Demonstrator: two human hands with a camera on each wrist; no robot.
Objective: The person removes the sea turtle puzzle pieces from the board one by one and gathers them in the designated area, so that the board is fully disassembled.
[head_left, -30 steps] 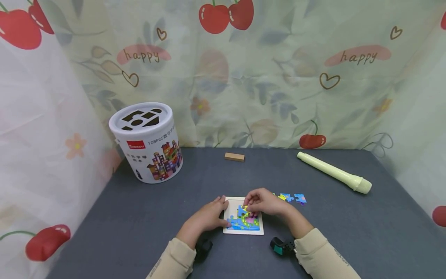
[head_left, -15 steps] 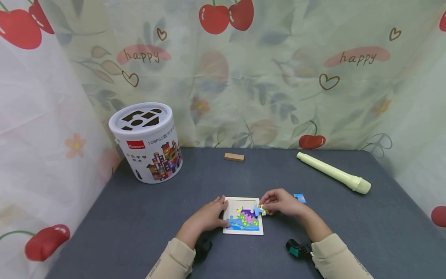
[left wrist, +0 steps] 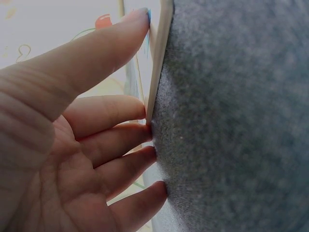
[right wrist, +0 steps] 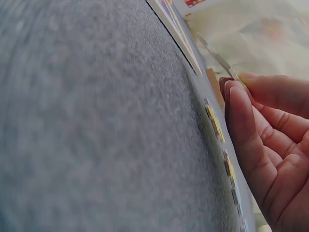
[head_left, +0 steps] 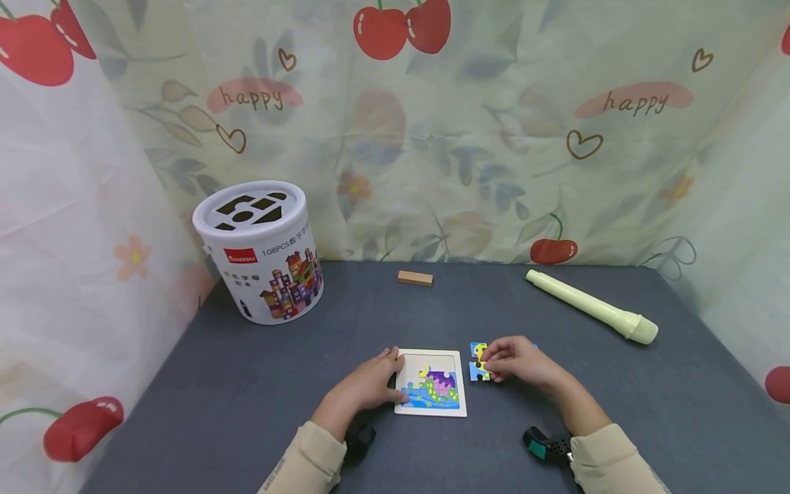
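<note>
One puzzle piece point(head_left: 476, 372) is pinched by the thumb and fingers of the right hand point(head_left: 517, 357) and held above the dark table point(head_left: 278, 391), just right of the wooden frame point(head_left: 426, 361). The frame's lower part is filled with joined pieces point(head_left: 437, 394); its left edge is touched by the left hand point(head_left: 370, 379), fingers spread, thumb laid over the rim. Farther back, another loose piece point(head_left: 476, 348) is seen on the table.
</note>
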